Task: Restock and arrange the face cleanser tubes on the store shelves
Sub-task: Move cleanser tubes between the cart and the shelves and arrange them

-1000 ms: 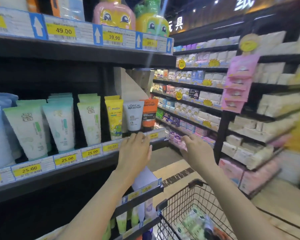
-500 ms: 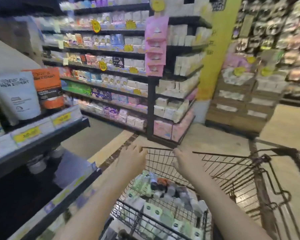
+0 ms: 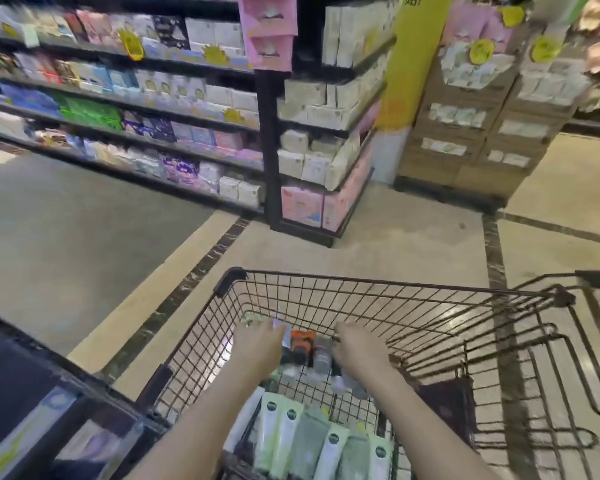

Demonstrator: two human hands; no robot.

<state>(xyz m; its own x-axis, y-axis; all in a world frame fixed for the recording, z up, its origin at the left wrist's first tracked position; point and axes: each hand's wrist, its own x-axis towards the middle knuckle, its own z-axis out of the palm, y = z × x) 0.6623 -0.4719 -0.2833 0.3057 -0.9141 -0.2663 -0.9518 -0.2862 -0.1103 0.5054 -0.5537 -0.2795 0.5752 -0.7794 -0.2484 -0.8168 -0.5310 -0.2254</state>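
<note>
Both my hands reach down into a dark wire shopping cart (image 3: 395,284). My left hand (image 3: 257,344) hovers over a pile of cleanser tubes, beside an orange tube (image 3: 302,342) and small grey and clear tubes (image 3: 321,362). On the other side of that pile my right hand (image 3: 357,348) hangs with its fingers pointing down among the tubes; the frames do not show a grip. Several pale green tubes (image 3: 309,438) lie in a row at the cart's near end, caps toward me. The shelf I restock shows only as a dark edge (image 3: 49,410) at lower left.
Across the aisle stand shelves of boxed goods (image 3: 153,98) and an end rack with pink and cream packs (image 3: 326,150). Stacked cartons (image 3: 482,126) sit at the right by a yellow pillar (image 3: 409,64). A second cart's frame (image 3: 568,358) adjoins mine on the right.
My view swung from the cleanser shelf down and right to the cart. Both hands left the shelf edge and dropped into the cart, over the tubes.
</note>
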